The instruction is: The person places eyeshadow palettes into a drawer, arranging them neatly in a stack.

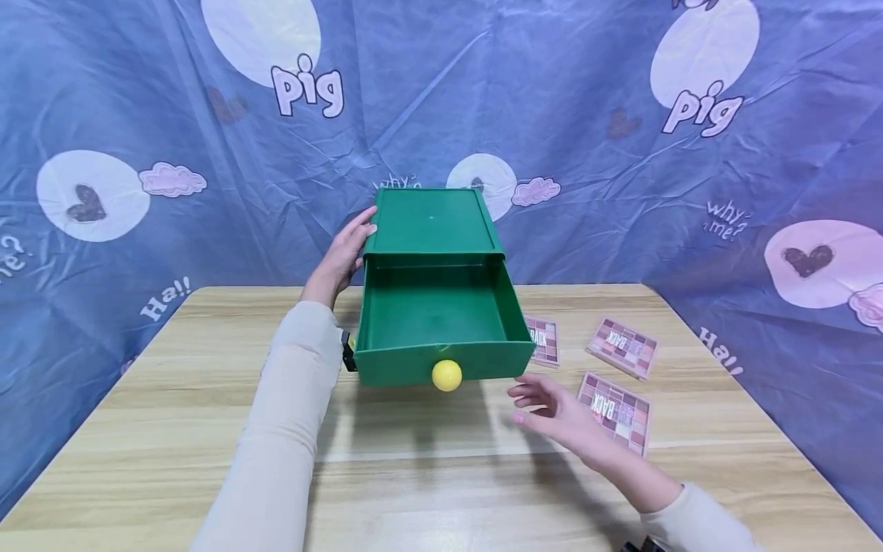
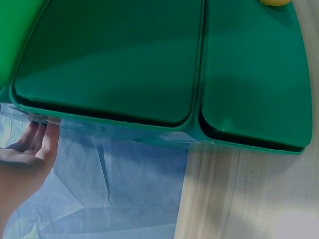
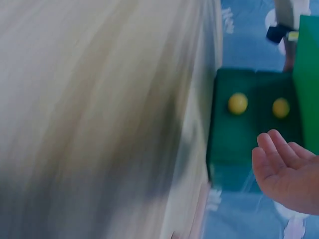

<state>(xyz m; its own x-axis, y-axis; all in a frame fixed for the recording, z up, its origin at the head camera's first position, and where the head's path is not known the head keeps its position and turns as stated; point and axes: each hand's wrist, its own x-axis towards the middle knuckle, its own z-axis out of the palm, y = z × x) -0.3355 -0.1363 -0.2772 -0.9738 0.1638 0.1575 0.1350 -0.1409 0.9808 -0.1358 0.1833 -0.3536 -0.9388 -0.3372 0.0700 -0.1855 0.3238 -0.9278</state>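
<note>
A green cabinet stands near the back of the table, its top drawer pulled out toward me with a yellow round knob on the front. My left hand rests along the cabinet's upper left side, fingers extended against it. In the left wrist view those fingers touch the wall, their tips partly hidden. Just off the drawer's front right corner hovers my right hand, holding nothing, its fingers loosely bent. The right wrist view shows two lower drawer fronts with yellow knobs, pushed in.
Three pink eyeshadow palettes lie on the wooden table to the right: one beside the cabinet, another farther right, the third partly behind my right hand. A blue printed cloth hangs behind the table.
</note>
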